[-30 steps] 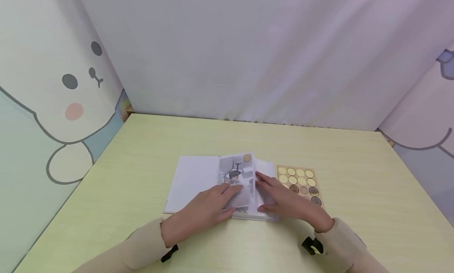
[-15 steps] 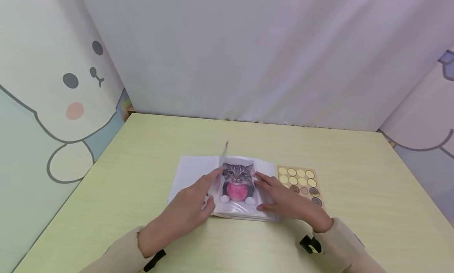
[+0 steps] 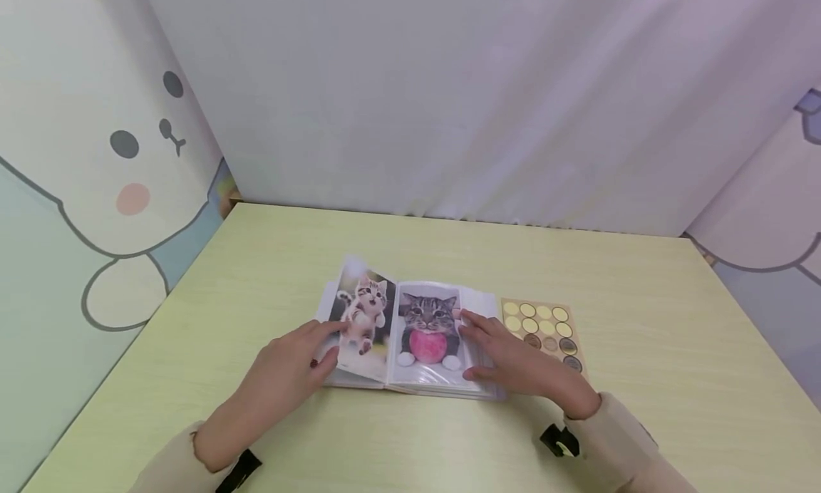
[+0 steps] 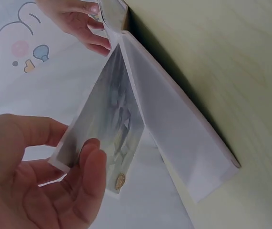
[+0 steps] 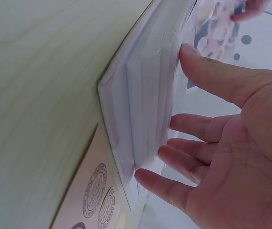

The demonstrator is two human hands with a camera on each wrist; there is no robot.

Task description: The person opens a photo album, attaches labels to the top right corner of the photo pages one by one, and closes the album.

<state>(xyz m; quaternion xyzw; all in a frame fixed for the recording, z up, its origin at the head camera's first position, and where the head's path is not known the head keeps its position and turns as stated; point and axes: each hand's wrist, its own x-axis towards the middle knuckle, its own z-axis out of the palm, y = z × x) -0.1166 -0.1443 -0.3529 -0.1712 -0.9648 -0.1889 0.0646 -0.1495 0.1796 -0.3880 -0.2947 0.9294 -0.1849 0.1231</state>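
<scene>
A photo album lies spread on the table. My left hand pinches the outer edge of a raised page, which shows a jumping kitten and leans over the left cover. In the left wrist view, thumb and fingers sit on both faces of that page, above the white inner cover. On the right-hand page is a photo of a tabby cat with a pink ball. Along the right edge of the page stack, my right hand rests its spread fingertips.
A tan sheet of round stickers, some yellow and some dark, lies beside the album on the right, partly behind the right wrist. The pale wooden table ends at a light curtain at the back.
The left hand has turned a page over from right to left, moving leftward with it. A grey photo gave way to the tabby cat. The right hand stayed at the album's right edge.
</scene>
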